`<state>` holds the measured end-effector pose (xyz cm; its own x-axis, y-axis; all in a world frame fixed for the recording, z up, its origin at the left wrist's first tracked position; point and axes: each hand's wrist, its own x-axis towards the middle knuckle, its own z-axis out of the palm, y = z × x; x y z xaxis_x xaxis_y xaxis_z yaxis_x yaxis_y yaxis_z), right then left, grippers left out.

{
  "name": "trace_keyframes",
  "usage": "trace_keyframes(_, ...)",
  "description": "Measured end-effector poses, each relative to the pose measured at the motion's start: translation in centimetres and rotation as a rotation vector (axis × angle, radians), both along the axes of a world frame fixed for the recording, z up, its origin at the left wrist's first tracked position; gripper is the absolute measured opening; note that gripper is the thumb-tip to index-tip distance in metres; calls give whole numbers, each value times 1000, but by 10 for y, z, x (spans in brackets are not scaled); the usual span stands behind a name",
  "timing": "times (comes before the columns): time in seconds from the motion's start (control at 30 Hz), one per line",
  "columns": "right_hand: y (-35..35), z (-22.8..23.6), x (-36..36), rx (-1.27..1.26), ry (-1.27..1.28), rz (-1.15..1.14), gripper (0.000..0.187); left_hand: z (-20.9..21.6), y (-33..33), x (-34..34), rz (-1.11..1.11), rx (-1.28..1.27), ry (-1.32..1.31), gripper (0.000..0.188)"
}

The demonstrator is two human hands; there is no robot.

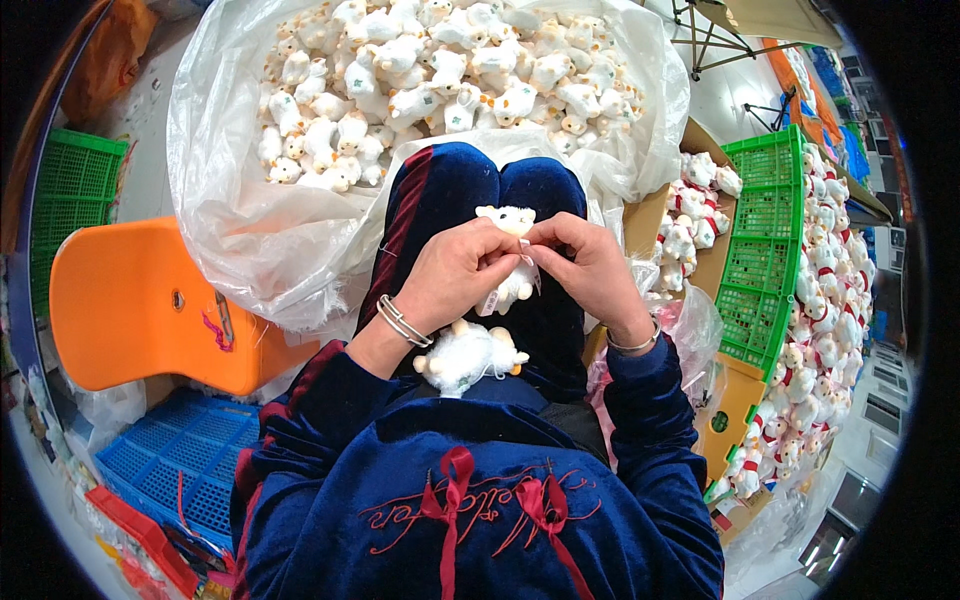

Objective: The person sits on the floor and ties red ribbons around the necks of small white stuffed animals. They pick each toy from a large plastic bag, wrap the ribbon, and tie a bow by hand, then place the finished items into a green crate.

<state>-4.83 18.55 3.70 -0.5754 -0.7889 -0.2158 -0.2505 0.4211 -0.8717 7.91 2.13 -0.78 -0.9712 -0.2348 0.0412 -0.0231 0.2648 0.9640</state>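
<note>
A small white plush animal [514,289] stands on my thighs, its head poking up between my hands. A narrow pale pink ribbon [490,302] is at its neck, with one printed end hanging down its front. My left hand [452,268] is closed, thumb and forefinger pinching the ribbon at the neck. From the other side my right hand [592,268] pinches the ribbon too, its fingertips almost meeting the left ones. The fingers partly hide the ribbon at the neck. A second white plush animal [462,358] lies on its side in my lap, below my left wrist.
Ahead of my knees, a big translucent plastic bag [215,200] holds a heap of white plush animals. An orange chair [130,300] and a blue crate [190,455] are at left. On the right are a cardboard box [720,265], green crates [757,250] and plush animals with red neckbands [820,330].
</note>
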Motion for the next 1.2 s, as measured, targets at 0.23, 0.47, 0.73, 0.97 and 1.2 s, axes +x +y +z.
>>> trace_keyframes(0.23,-3,-3,7,-55,128,-15,14,-2,-1,0,-12,21,-24,10)
trace_keyframes(0.47,-3,3,5,-7,318,22,13,-3,0,0,2,20,-1,9)
trace_keyframes(0.73,-8,10,7,2,-11,-19,12,-2,-2,-1,-20,36,-2,9)
trace_keyframes(0.97,-7,6,3,45,160,37,15,-1,-2,0,-17,25,-7,9)
trace_keyframes(1.2,-13,12,7,28,181,41,11,-4,-2,-1,-20,15,-7,9)
